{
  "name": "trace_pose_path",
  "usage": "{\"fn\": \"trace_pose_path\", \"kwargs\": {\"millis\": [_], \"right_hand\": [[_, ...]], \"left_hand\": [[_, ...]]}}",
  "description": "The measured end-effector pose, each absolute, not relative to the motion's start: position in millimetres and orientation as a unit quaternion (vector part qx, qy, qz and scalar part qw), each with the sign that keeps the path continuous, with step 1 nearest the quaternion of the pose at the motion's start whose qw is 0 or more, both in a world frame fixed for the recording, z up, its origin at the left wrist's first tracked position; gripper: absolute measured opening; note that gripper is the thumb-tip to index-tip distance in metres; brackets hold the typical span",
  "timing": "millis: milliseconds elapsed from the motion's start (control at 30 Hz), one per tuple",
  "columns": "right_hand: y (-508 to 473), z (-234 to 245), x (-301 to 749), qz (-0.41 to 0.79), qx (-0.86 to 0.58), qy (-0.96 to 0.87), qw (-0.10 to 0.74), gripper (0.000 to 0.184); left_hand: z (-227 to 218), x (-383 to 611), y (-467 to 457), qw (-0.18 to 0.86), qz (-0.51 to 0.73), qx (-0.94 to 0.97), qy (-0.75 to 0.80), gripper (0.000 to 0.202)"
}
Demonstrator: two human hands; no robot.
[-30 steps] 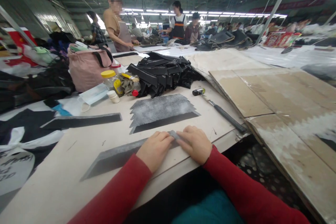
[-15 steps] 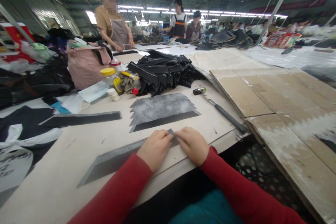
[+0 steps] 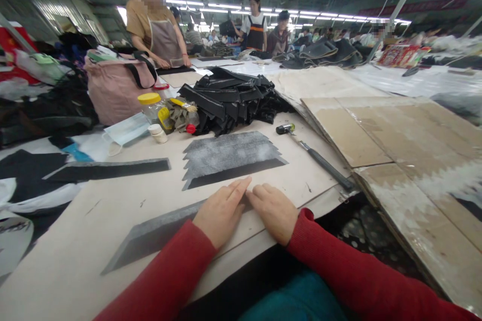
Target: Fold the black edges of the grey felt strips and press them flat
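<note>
Tabletop [image 3: 71, 248], left hand [image 3: 219, 212] over strip [image 3: 156, 230], right hand [image 3: 274, 212] beside

left hand [image 3: 222, 213] lies on dark strip [image 3: 150, 236] | right hand [image 3: 274, 210] just beside, 3 o'clock | from hands: overlapped pieces [image 3: 229, 153], 12 o'clock | black-handled tool [image 3: 328, 166], 2 o'clock

Left sleeve [image 3: 161, 271]: deep red, seven o'clock
Right sleeve [image 3: 339, 266]: matching red, four o'clock
Body garment [image 3: 297, 298]: teal, five o'clock
</note>
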State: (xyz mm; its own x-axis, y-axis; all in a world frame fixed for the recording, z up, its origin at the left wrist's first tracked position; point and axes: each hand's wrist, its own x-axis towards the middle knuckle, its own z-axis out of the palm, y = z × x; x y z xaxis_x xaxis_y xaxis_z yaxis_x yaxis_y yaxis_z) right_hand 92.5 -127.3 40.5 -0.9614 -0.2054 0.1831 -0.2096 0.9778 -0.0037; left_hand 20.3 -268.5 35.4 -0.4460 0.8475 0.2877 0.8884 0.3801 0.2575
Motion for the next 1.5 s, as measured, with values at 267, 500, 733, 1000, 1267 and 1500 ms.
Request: {"fn": "trace_pose_path", "kwargs": {"millis": [267, 500, 733, 1000, 1267, 1500], "right_hand": [[-118, 36, 99, 0.118, 0.073, -0.985, 0.102, 0.023], [-109, 28, 106, 0.234, 0.057, -0.961, 0.135, 0.021], [-113, 42, 107, 0.103, 0.084, -0.988, 0.077, 0.023], [-121, 46, 120, 0.003, 0.061, -0.995, 0.085, 0.023], [-107, 45, 127, 0.088, 0.050, -0.992, 0.074, 0.024], [-98, 57, 77, 0.260, 0.001, -0.965, -0.018, 0.022]], "left_hand": [[38, 21, -264, 0.037, -0.101, -0.529, -0.842, 0.048], [40, 23, -263, 0.030, -0.093, -0.545, -0.832, 0.040], [43, 24, -264, 0.030, -0.074, -0.551, -0.831, 0.035], [49, 25, -263, 0.075, 0.007, -0.535, -0.841, 0.031], [53, 14, -266, 0.048, -0.056, -0.510, -0.857, 0.027], [37, 6, -271, 0.043, -0.139, -0.442, -0.885, 0.048]]}}
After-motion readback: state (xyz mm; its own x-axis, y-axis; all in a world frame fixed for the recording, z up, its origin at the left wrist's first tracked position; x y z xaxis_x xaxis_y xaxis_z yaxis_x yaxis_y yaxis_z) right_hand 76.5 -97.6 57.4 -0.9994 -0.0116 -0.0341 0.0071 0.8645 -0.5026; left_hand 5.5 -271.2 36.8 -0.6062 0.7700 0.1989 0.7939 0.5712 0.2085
